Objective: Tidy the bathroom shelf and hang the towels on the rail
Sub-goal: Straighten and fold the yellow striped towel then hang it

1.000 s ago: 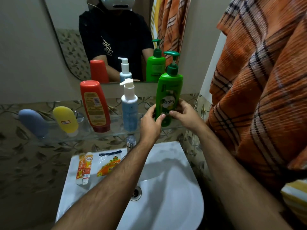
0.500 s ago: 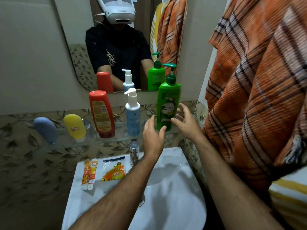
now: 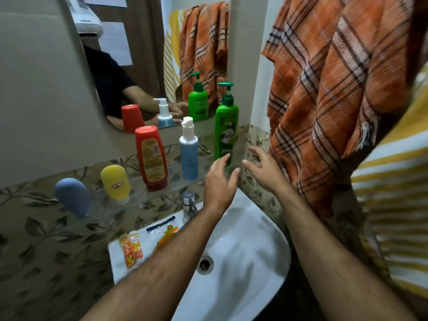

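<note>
A glass shelf [image 3: 162,192] under the mirror carries a blue-grey tube [image 3: 74,196], a yellow tube [image 3: 115,183], a red bottle [image 3: 151,158], a light blue pump bottle [image 3: 189,151] and a green pump bottle [image 3: 225,128], all upright. My left hand [image 3: 218,181] hovers open just in front of the green bottle, fingers straight. My right hand [image 3: 262,169] is open to the bottle's right, apart from it. An orange plaid towel [image 3: 335,96] hangs at the right, with a yellow-and-white striped towel [image 3: 393,188] beside it.
A white sink [image 3: 243,246] with a chrome tap [image 3: 188,205] sits below the shelf. On its left rim lie orange sachets [image 3: 133,249] and a clear packet [image 3: 166,230]. The mirror [image 3: 143,54] reflects the bottles and towel. Leaf-patterned tiles cover the wall.
Both hands let go of the green pump bottle and drew back from it, fingers opening. The bottle stays upright on the shelf. The view shifted left and tilted.
</note>
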### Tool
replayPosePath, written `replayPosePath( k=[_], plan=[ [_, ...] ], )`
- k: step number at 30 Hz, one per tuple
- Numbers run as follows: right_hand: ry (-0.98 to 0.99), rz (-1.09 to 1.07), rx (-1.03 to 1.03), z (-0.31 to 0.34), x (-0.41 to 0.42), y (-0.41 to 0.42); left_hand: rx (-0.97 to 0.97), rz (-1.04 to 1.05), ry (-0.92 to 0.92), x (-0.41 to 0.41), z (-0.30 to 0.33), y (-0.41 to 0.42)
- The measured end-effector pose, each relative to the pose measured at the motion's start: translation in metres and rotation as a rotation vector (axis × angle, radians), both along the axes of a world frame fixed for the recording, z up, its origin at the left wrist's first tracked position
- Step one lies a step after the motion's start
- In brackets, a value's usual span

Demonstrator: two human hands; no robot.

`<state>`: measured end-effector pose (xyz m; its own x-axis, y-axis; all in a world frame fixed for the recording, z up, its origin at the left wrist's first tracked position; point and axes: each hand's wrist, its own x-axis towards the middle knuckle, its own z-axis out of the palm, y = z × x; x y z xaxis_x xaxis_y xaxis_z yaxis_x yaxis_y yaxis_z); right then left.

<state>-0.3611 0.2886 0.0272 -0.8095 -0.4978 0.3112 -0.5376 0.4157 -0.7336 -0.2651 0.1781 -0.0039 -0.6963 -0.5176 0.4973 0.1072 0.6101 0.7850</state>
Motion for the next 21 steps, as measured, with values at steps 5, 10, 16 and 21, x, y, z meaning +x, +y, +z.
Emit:
replayPosePath(
  k=[5, 10, 16, 21],
  plan=[
    [0.152, -0.076, 0.162, 0.026, 0.043, 0.018, -0.102, -0.151, 0.046, 0.025, 0.02, -0.001],
    [0.37, -0.148, 0.298, 0.086, 0.069, 0.045, -0.253, -0.229, 0.106, 0.032, 0.057, 0.006],
    [0.69, -0.324, 0.378, 0.172, 0.096, 0.09, -0.384, -0.286, 0.214, 0.029, 0.125, 0.04],
    [0.853, -0.476, 0.433, 0.232, 0.114, 0.141, -0.358, -0.357, 0.321, 0.019, 0.18, 0.09]
  ],
)
